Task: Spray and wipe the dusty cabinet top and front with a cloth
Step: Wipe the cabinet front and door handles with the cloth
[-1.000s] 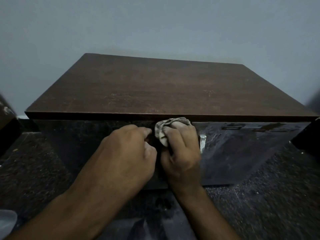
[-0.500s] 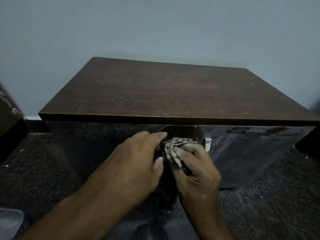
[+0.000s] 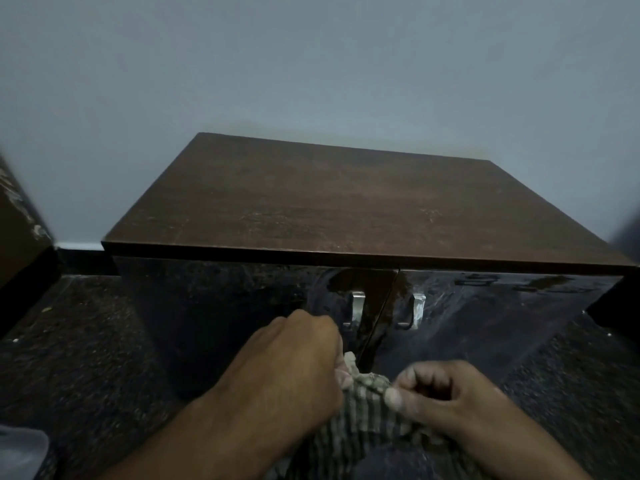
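A low dark brown cabinet [image 3: 346, 209] stands against the wall, its top dull with faint streaks. Its glossy black front has two doors with two metal handles, the left handle [image 3: 356, 306] and the right handle [image 3: 417, 310]. A striped grey-green cloth [image 3: 367, 407] is stretched between both hands low in front of the doors. My left hand [image 3: 294, 365] grips its left end, and my right hand [image 3: 446, 396] pinches its right end with curled fingers. The cloth's lower part hangs down out of view.
A grey wall rises behind the cabinet. Dark speckled floor [image 3: 86, 341] spreads on both sides. A dark piece of furniture [image 3: 20, 244] stands at the far left, another dark edge [image 3: 616, 299] at the far right. A pale grey object [image 3: 17, 452] lies at the bottom left corner.
Both hands have drawn back and down from the seam between the doors, uncovering the two handles. The bunched cloth is now spread out between the hands.
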Tool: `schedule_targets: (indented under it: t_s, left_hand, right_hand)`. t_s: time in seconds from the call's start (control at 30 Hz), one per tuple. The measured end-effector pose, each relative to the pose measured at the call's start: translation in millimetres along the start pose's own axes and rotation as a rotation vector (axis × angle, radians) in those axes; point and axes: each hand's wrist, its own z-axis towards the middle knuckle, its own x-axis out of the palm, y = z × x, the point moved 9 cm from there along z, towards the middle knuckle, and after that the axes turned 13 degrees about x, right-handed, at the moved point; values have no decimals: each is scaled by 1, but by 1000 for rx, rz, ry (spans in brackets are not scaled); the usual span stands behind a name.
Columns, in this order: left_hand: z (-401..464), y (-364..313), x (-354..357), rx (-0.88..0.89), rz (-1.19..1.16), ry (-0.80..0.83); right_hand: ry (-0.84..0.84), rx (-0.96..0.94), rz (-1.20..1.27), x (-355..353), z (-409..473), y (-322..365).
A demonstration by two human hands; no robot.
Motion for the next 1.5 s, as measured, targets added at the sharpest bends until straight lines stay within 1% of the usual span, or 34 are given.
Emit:
schedule_targets:
  t_s: [0.1, 0.13, 0.17, 0.27, 0.3, 0.33, 0.37, 0.4, 0.43, 0.5, 0.53, 0.57, 0.6, 0.67, 0.77, 0.83, 0.87, 0.97, 1.07, 1.17, 1.2, 1.3, 1.33, 1.37, 1.47, 1.5]
  left_hand:
    - [-2, 3, 0, -9, -14, 8]
    - [-3, 3, 1, -6, -24, 18]
    - [-3, 2, 3, -1, -29, 27]
    - [-3, 0, -1, -2, -62, -21]
    - [-2, 1, -6, -15, -77, -64]
    - [-2, 2, -12, -31, -86, -109]
    - [-3, 3, -17, -44, -87, -150]
    - [-4, 5, -23, -54, -79, -193]
    - [-6, 6, -30, -64, -66, -234]
    - [-10, 6, -40, -76, -34, -290]
    - [-12, 6, -44, -78, -28, -308]
    - [-14, 5, -47, -79, -27, -322]
    - [-15, 4, -50, -80, -28, -334]
    - [-19, 4, -56, -82, -38, -360]
    - [-28, 7, -68, -100, -31, -414]
    - [-33, 12, -75, -120, -2, -446]
    - [-34, 13, -78, -131, 31, -456]
    - [-35, 14, -88, -126, 186, -505]
    - [-33, 7, -94, -36, 223, -568]
    - [-30, 2, -97, 54, 215, -589]
    - [-29, 1, -97, 62, 222, -593]
    - [-26, 2, -96, 82, 224, -613]
    - [-26, 2, -94, 98, 202, -624]
    - [-26, 1, -93, 116, 170, -633]
    - [-26, -1, -86, 135, 72, -634]
    - [-24, -1, -81, 134, 50, -616]
  right_hand:
    - [34, 1, -22, 0, -2, 1]
    - [64, -21, 30, 1, -3, 2]
    - [106, -47, 161, 3, -4, 4]
    - [272, -153, 808, 17, -7, 16]
    - [280, -217, 952, 19, -7, 22]
    - [247, -285, 1022, 19, -5, 27]
    - [171, -348, 1028, 18, -3, 31]
    - [31, -404, 979, 13, -3, 34]
    - [-175, -457, 877, 4, -5, 35]
    - [-602, -587, 579, -10, -15, 39]
    - [-781, -655, 405, -10, -18, 43]
    - [-910, -725, 227, -4, -19, 49]
    - [-989, -793, 65, 6, -17, 56]
    - [-1073, -901, -132, 25, -10, 69]
    - [-1212, -941, -196, 30, -13, 74]
    - [-1278, -994, -265, 35, -19, 79]
    - [-1283, -1034, -327, 41, -21, 85]
    - [-1192, -1059, -457, 53, -10, 112]
    - [-1154, -1025, -469, 45, -2, 120]
    - [-1203, -917, -383, 24, -1, 114]
    - [-1186, -930, -383, 27, -1, 118]
    - [-1023, -1038, -477, 42, 2, 132]
    - [-1022, -1041, -498, 38, 2, 131]
    - [-1054, -1018, -485, 28, 0, 124]
    - [-1240, -952, -372, 8, -15, 93]
    - [-1238, -966, -357, 13, -17, 85]
